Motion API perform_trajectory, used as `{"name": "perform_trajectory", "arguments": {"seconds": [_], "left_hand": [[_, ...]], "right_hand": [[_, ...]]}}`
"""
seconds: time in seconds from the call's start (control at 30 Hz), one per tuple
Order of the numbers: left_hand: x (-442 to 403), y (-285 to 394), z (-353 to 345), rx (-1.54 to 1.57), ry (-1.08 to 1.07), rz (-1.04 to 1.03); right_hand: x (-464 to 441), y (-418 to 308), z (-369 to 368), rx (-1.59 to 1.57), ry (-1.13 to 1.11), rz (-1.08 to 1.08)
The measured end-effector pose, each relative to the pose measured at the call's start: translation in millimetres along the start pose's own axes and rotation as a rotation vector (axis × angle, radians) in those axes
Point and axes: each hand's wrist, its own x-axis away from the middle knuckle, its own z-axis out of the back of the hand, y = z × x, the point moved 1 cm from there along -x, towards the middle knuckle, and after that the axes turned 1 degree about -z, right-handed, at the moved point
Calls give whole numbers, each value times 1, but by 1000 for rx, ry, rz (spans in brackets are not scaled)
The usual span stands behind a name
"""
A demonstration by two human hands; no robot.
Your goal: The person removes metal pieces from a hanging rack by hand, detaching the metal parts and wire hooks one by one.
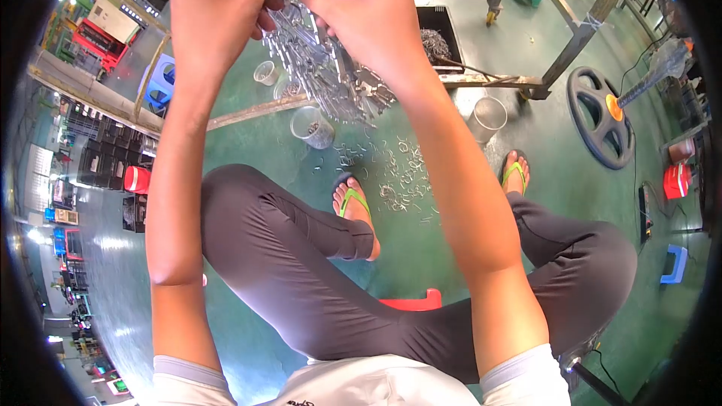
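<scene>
My left hand [222, 11] is at the top of the view, its thumb and fingers pinched together beside a heap of thin metal parts [316, 60]. Just to the right, my right hand [365, 15] is closed too, thumb against forefinger, over the upper part of the heap. What lies between the fingertips of either hand is too small to make out. The shiny parts hang or lie below and between both hands, pointing many ways.
Clear cups [312, 128] stand on the green floor, and another cup [489, 116] is further right. Metal scraps [402, 180] lie scattered between my feet. A black crate [440, 37] holds more parts. A metal frame [560, 60] and a grey handwheel [602, 116] are at right.
</scene>
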Motion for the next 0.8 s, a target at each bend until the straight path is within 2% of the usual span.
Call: {"name": "perform_trajectory", "arguments": {"seconds": [0.07,0.2,0.33,0.4,0.47,0.53,0.6,0.7,0.8], "left_hand": [[9,11,7,-55,25,4],[12,9,39,-135,-36,27],[15,-22,47,-54,-620,249],[24,-63,34,19,-1005,280],[43,-88,8,19,-1155,323],[67,-122,-20,87,-1145,364],[97,-141,-49,171,-999,426],[141,-164,-95,77,-702,172],[160,-173,-127,157,-489,301]], "right_hand": [[1,-4,3,40,33,85],[-1,-15,13,16,-82,9],[0,-12,21,4,-82,35],[-1,-16,25,18,-99,46],[5,-30,29,59,-78,107],[6,-27,29,56,-69,125],[-2,-12,23,12,-71,98],[-1,-18,24,-3,-104,57],[3,-18,23,9,-74,154]]}}
